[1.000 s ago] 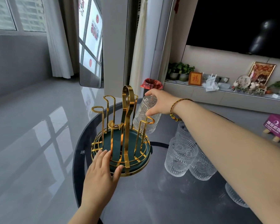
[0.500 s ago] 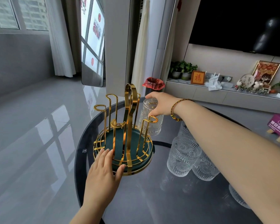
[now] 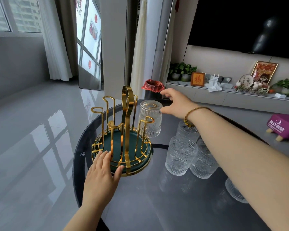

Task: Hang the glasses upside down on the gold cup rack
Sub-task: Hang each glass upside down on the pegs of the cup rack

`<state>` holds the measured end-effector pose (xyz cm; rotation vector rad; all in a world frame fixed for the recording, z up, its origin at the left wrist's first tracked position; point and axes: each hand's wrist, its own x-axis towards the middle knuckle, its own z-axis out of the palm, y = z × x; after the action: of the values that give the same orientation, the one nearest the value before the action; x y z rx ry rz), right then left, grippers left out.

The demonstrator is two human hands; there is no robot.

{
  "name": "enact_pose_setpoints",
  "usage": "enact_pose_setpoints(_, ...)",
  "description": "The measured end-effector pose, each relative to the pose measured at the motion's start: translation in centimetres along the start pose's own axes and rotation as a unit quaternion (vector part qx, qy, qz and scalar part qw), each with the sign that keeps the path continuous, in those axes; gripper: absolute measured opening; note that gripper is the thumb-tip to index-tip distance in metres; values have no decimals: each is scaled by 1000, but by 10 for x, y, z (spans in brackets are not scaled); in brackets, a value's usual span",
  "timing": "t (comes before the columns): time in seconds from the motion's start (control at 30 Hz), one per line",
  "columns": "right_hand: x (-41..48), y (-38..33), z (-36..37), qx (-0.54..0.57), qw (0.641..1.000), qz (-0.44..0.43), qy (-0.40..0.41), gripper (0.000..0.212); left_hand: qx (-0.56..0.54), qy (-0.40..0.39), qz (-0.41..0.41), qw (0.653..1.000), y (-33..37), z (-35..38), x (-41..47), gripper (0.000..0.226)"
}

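Note:
The gold cup rack with a dark green base stands on the round dark table. One ribbed clear glass hangs upside down on a far-right prong of the rack. My right hand hovers just right of that glass with fingers spread, holding nothing. My left hand rests flat against the near rim of the rack's base. Several more ribbed glasses stand upright in a cluster right of the rack, partly under my right forearm.
Another glass peeks out below my right forearm near the table's right edge. Beyond the table are a red-lined bin, a low shelf with plants and ornaments, and a purple stool.
My right hand lowered the upside-down glass onto the prong, then let go and pulled slightly away with fingers spread. My left hand stayed on the rack's base.

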<state>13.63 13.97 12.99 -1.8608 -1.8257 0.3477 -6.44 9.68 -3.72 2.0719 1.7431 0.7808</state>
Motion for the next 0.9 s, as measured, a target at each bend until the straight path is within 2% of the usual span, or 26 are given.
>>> enact_pose_setpoints(0.13, -50, 21, 10, 167, 969, 12, 184, 50, 3, 4, 5, 1000, 1, -3, -3, 62)
enact_pose_setpoints(0.2, -81, 33, 25, 209, 947, 18, 242, 49, 17, 6, 14, 1000, 1, -3, -4, 62)
enact_pose_setpoints(0.3, -120, 50, 55, 275, 917, 43, 287, 49, 41, 12, 26, 999, 3, -4, -12, 62)
enact_pose_setpoints(0.4, -143, 60, 84, 331, 889, 105, 298, 51, 52, 20, 28, 998, 5, -7, -19, 59)
enact_pose_setpoints(0.47, -151, 66, 101, 332, 884, 147, 293, 53, 79, 7, 53, 995, 6, -8, -26, 59)
enact_pose_setpoints(0.53, -153, 71, 113, 315, 892, 188, 265, 58, 114, -42, 69, 990, 7, -10, -31, 73)
enact_pose_setpoints(0.57, -152, 73, 117, 308, 897, 207, 242, 62, 133, -30, 95, 986, 7, -9, -33, 78)
enact_pose_setpoints(0.7, -143, 75, 124, 294, 912, 233, 167, 79, 91, -43, 81, 992, 13, -8, -35, 59)
enact_pose_setpoints(0.8, -133, 76, 129, 289, 908, 251, 171, 84, 74, -35, 85, 993, 12, -5, -34, 59)
enact_pose_setpoints(0.9, -124, 78, 131, 298, 891, 276, 205, 76, 77, -46, 76, 993, 11, -4, -33, 59)
